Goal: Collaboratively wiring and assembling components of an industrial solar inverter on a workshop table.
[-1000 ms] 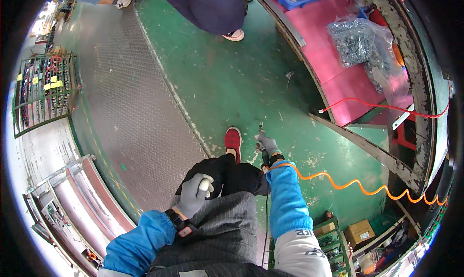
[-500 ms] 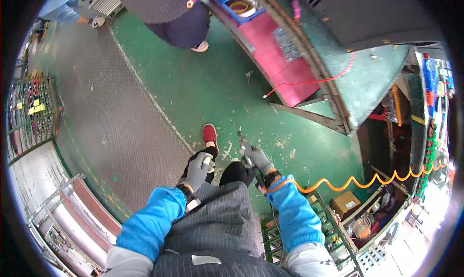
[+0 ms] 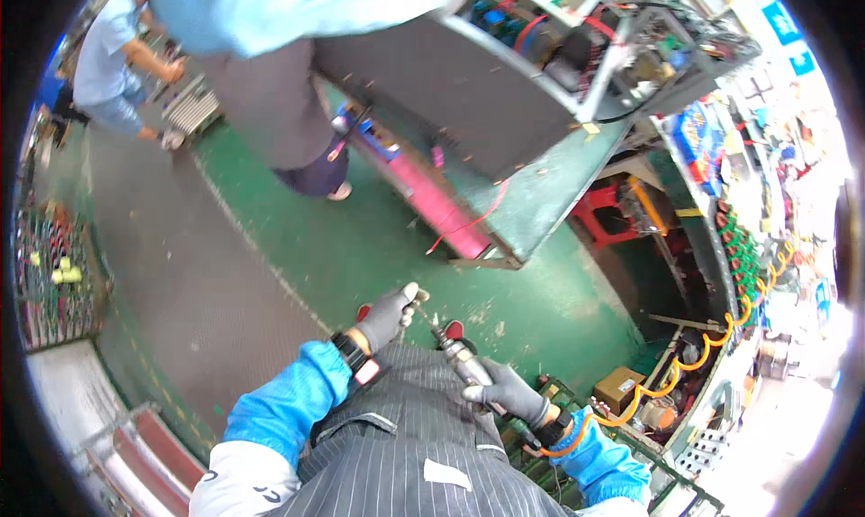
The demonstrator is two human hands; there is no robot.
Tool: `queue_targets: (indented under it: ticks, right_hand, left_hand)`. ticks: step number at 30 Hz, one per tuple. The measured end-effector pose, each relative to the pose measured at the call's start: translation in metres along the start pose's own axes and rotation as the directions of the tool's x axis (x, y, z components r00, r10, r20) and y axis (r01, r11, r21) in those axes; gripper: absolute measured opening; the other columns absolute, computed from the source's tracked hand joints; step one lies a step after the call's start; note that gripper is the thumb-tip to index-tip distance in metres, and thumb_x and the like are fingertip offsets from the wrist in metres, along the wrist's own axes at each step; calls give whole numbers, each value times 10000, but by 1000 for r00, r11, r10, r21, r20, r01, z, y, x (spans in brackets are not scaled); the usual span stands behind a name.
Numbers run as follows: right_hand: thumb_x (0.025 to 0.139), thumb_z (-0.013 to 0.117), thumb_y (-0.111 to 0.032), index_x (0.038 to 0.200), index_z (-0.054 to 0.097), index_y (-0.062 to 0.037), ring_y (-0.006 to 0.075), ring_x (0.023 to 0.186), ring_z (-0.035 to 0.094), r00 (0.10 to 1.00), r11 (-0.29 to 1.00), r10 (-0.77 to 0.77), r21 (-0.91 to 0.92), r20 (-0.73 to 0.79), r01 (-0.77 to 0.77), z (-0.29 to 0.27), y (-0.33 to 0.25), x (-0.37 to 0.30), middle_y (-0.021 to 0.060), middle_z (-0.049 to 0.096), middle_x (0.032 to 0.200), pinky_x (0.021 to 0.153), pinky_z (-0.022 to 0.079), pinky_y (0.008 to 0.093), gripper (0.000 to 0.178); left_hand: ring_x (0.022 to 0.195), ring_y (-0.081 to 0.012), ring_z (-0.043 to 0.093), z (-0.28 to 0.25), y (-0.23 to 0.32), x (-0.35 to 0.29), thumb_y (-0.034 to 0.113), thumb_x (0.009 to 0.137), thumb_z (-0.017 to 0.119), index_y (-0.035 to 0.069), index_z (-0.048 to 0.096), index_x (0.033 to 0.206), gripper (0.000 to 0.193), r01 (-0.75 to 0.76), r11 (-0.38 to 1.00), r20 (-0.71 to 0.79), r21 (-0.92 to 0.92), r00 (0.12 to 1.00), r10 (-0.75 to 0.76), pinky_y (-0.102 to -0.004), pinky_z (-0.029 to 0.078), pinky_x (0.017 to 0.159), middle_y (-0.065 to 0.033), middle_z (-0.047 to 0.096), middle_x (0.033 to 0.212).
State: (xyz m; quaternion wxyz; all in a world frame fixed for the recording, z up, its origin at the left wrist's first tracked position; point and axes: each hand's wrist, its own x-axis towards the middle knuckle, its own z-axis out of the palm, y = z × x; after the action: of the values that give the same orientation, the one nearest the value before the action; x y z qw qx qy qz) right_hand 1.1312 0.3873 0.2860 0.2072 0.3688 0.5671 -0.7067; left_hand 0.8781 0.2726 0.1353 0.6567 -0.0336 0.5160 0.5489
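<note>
My right hand (image 3: 509, 393), in a grey glove with pale fingertips, is closed round a silver pneumatic screwdriver (image 3: 464, 364). Its tip points up and to the left, in front of my apron. An orange coiled air hose (image 3: 622, 418) runs from the tool's rear, past my right wrist, to the right. My left hand (image 3: 389, 319), gloved alike, is closed just left of the tool's tip. Its fingertips are pinched together near a thin dark piece, too small to name. The left hand and the screwdriver body look apart.
A workbench (image 3: 541, 201) carries a large dark cabinet (image 3: 423, 93), with a pink shelf (image 3: 441, 206) along its side. One person (image 3: 270, 111) stands beside it; another (image 3: 113, 57) bends over a grey finned unit (image 3: 192, 107). A cardboard box (image 3: 618, 386) lies low at right.
My view has swung up, bringing more of the bench and cabinet in. The screwdriver now tilts up-left, nearer my body. My left hand has risen towards its tip, fingers pinched.
</note>
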Motion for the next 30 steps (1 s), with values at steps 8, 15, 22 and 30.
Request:
queue_targets:
  ticks: [8, 15, 22, 30]
  right_hand:
    - [887, 808, -233, 1369, 532, 28, 111, 861, 624, 985, 963, -72, 247, -155, 109, -148, -15, -82, 42, 608, 1059, 717, 561, 289, 614]
    - [871, 803, -238, 1392, 507, 18, 126, 816, 628, 965, 923, -88, 344, -248, 173, -286, -19, -120, 44, 600, 1008, 670, 573, 306, 651]
    - [875, 790, -227, 1381, 517, 15, 133, 810, 647, 976, 932, -68, 335, -206, 136, -349, -35, -104, 56, 610, 1004, 654, 575, 304, 624]
    - [953, 677, -410, 1419, 505, -8, 147, 742, 652, 960, 894, -113, 395, -255, 210, -365, -74, -64, 94, 658, 983, 665, 561, 300, 640]
  left_hand:
    - [705, -70, 550, 164, 71, 86, 177, 1089, 521, 22, 670, 1173, 231, -175, 983, 77, 51, 982, 171, -235, 463, 579, -4, 606, 919]
    - [737, -176, 590, 238, 94, 222, 0, 996, 506, 44, 665, 1139, 218, -512, 385, 212, 768, 770, 602, -309, 486, 669, -96, 642, 830]
    - [923, -412, 669, 247, 104, 248, 140, 985, 615, 81, 621, 1124, 151, -277, -104, 251, 955, 574, 780, -488, 537, 781, -186, 668, 1031]
    - [1100, -417, 638, 253, 126, 232, 235, 927, 684, 103, 497, 1288, 427, -147, -167, 222, 975, 693, 686, -489, 587, 833, -172, 572, 1224]
